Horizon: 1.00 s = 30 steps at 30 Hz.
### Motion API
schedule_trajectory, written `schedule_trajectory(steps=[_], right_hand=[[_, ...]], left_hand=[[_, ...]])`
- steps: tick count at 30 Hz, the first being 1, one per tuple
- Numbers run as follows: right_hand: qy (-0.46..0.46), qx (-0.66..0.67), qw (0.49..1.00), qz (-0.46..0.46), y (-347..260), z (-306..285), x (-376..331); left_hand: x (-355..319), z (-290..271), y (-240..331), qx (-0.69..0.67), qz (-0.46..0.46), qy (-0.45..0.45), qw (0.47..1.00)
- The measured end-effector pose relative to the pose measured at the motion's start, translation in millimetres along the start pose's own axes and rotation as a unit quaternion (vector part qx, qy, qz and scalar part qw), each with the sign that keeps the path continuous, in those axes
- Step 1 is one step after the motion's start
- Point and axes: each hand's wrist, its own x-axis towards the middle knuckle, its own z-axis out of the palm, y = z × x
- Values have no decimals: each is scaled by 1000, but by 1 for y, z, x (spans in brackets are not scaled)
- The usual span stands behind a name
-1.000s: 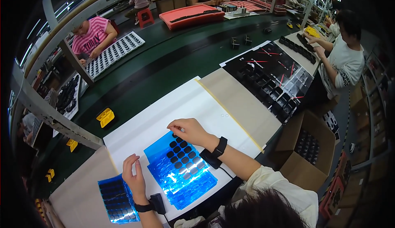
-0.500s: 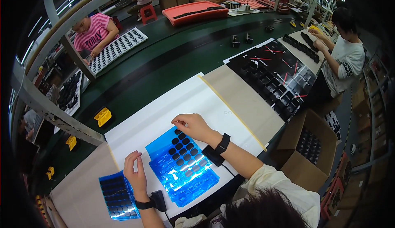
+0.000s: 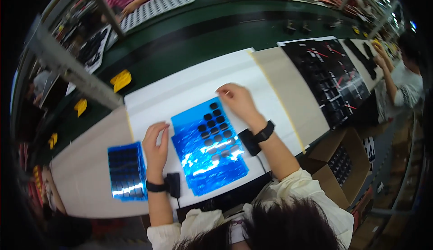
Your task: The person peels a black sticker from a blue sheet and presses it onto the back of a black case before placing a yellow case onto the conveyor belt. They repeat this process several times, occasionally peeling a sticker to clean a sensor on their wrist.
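Glossy blue foil sheet (image 3: 208,148) with black round pads could crease: our right hand (image 3: 237,101) pinches its far corner, our left hand (image 3: 156,144) lies flat beside it, holding nothing.

Dark hair at the lower edge, cream long-sleeved top with sleeves pushed above the elbows, bare left hand (image 3: 155,144) and right hand (image 3: 237,102), black band with a boxy black unit on each wrist, thin cable

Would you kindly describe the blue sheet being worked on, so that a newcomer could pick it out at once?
Start at the white mat on the bench, in front of the person. The larger blue sheet lies on it between the left hand and right hand. Unlike the smaller blue sheet to its left, it is only partly covered with dark pads.
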Motion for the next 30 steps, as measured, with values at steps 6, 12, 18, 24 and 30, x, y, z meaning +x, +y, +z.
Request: schedule_trajectory(steps=[6,12,18,24,30], right_hand=[[-30,5,999,13,-2,-2,0],[-130,90,979,132,-2,-5,3],[-132,137,964,186,-7,-9,3],[-133,196,948,215,-7,-7,2],[-119,231,939,225,0,-6,6]], left_hand=[[-3,-2,-3,33,-9,-64,997],[-8,1,-5,136,10,-211,968],[-8,4,1,134,-1,-273,953],[-16,8,-1,145,-10,-325,935],[-14,9,-3,135,-9,-326,936]])
